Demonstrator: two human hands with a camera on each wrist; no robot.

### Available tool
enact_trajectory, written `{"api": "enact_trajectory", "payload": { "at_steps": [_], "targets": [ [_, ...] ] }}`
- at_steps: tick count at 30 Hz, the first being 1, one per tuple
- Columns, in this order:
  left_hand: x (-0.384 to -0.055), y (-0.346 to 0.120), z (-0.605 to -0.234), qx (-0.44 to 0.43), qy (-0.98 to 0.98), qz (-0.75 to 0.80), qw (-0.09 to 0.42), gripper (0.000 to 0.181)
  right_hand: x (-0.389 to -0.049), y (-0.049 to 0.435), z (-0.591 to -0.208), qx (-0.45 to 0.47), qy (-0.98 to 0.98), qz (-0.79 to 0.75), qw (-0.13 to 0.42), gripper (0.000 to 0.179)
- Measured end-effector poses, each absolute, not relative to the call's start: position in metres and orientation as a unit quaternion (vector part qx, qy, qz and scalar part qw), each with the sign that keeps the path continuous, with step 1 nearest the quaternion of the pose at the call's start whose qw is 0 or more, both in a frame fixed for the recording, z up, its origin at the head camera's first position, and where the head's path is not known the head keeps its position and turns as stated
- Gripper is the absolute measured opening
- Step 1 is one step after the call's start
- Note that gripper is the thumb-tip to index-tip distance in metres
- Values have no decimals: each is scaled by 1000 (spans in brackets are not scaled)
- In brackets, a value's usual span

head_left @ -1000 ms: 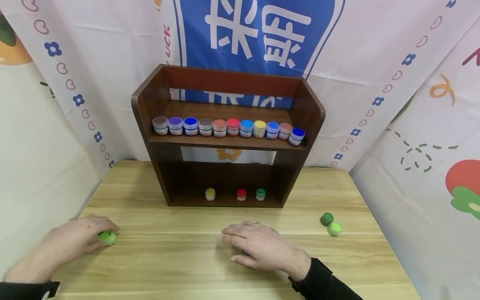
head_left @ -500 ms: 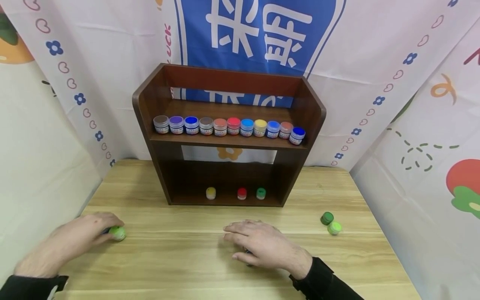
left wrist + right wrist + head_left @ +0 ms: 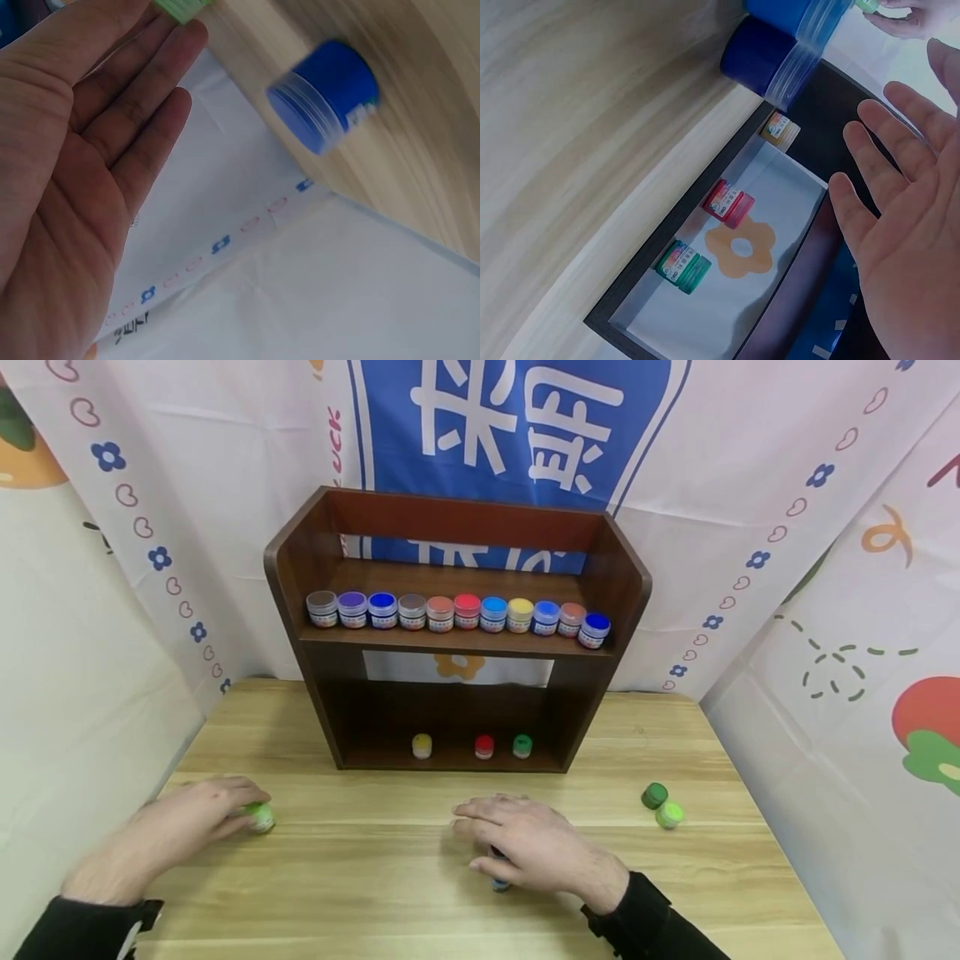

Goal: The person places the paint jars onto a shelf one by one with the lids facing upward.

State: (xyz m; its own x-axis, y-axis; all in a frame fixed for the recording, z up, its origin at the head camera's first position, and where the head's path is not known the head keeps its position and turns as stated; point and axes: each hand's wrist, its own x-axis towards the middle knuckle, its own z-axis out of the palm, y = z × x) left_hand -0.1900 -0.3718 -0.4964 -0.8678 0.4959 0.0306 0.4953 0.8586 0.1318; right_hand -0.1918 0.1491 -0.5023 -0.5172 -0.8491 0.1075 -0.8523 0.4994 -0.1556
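My left hand [image 3: 191, 818] pinches a light green paint jar [image 3: 261, 817] at its fingertips, on the left part of the table. Only a green edge of this jar [image 3: 182, 7] shows in the left wrist view. Beside that hand, a blue jar [image 3: 326, 94] rests on the wood. My right hand [image 3: 536, 847] hovers with fingers extended over the table's middle, its palm facing a dark blue jar [image 3: 761, 60] and a lighter blue jar [image 3: 799, 15]. From the head view these two are mostly hidden under the hand, with a blue side [image 3: 500, 885] peeking out.
A dark brown shelf [image 3: 472, 649] stands at the back, a row of several paint jars on its upper level. Below sit a yellow jar [image 3: 422, 746], a red jar [image 3: 483, 746] and a green jar [image 3: 522, 746]. Two green jars [image 3: 669, 815] lie at right.
My left hand has moved right and slightly away from me with the light green jar. My right hand has shifted slightly, uncovering more of the blue jar under it.
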Motion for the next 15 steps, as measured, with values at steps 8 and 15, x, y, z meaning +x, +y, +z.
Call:
{"api": "enact_trajectory", "payload": {
  "at_steps": [8, 15],
  "targets": [
    [-195, -347, -494, 285, 955, 86, -9, 22, -196, 155, -501, 481, -871, 99, 14, 57],
    [-200, -324, -490, 290, 953, 78, -23, 24, -200, 161, -500, 467, -879, 97, 9, 57]
  ]
}}
